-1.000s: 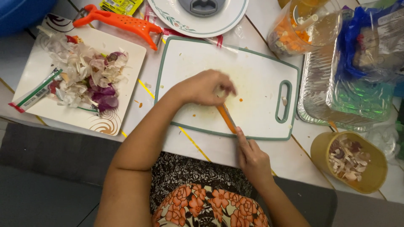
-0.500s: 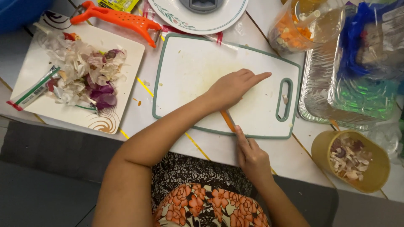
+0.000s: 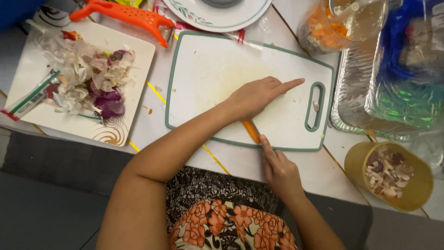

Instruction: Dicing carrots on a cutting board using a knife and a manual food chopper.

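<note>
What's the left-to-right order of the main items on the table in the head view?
Square white plate of peelings → white cutting board with left hand flat on it, right hand at its near edge on an orange-handled knife → foil tray → yellow cup of scraps.

plate of peelings [image 3: 134,60] left of cutting board [image 3: 212,69] | foil tray [image 3: 356,88] right
</note>
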